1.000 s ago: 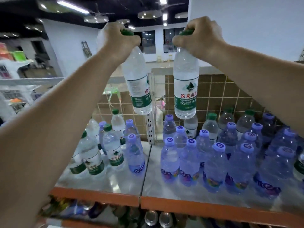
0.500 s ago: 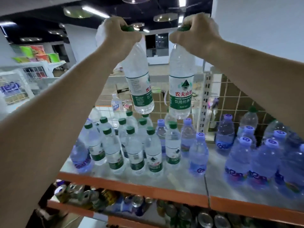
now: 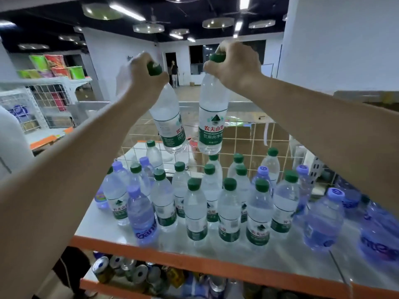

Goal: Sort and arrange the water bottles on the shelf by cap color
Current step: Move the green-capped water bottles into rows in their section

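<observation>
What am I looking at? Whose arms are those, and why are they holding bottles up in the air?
The camera sits on a person's head, so you see their own arms reaching out in a shop. The left hand grips a green-capped bottle by its top, and the right hand grips another green-capped bottle the same way. Both hang above a shelf with an orange front edge. On it stand many water bottles: a bunch with green caps in the middle, and some with purple caps at the sides. The person is sorting them by cap colour. Below, cans lie on a lower shelf.
</observation>
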`<action>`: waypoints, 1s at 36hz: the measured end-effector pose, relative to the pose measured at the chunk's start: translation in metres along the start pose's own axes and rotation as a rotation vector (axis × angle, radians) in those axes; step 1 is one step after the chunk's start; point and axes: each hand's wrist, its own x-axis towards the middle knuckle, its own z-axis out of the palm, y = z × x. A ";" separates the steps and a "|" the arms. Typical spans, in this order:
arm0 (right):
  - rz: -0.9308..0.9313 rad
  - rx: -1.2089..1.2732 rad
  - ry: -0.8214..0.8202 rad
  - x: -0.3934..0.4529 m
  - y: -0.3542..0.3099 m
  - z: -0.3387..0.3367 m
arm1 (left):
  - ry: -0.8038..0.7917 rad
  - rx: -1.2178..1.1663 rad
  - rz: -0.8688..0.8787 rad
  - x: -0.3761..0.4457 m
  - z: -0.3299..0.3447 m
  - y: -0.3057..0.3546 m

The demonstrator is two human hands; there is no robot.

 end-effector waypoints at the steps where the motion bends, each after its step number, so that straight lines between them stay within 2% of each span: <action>1: -0.003 0.002 -0.003 0.004 -0.002 0.009 | -0.006 0.010 0.006 0.003 0.002 -0.008; 9: -0.037 -0.009 -0.156 0.019 0.002 0.089 | -0.225 0.112 -0.034 0.025 0.040 -0.073; 19: -0.009 -0.106 -0.490 0.019 0.018 0.166 | -0.480 0.173 -0.116 0.041 0.091 -0.123; 30: 0.175 -0.235 -0.705 0.007 0.036 0.221 | -0.803 0.401 0.070 0.044 0.128 -0.169; 36: 0.206 -0.269 -0.779 -0.002 0.045 0.231 | -0.928 0.366 0.119 0.039 0.147 -0.182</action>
